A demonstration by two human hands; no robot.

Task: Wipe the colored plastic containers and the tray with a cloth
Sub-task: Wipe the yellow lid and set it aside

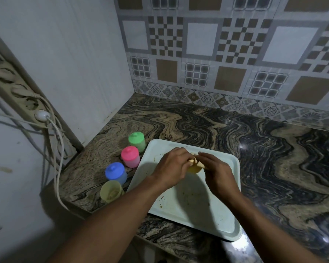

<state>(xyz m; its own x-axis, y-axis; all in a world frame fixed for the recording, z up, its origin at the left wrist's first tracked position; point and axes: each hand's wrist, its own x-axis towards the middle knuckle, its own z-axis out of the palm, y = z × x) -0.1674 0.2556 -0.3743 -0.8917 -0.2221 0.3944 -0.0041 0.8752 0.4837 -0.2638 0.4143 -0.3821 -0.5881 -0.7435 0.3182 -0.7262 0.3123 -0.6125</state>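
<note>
Tray (230,221), stained, sits on swirled marble counter (273,158); both hands' fingers (180,158) grip yellow lid (195,168).

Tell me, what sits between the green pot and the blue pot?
The pink pot, lid on, stands between the green pot and the blue pot in the row beside the tray, seen in the head view.

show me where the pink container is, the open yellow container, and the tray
pink container (130,153): head view, on its lid, near the knob.
open yellow container (110,191): head view, inside its open mouth.
tray (229,223): head view, on a bare stretch of its floor near the front right corner.
</note>
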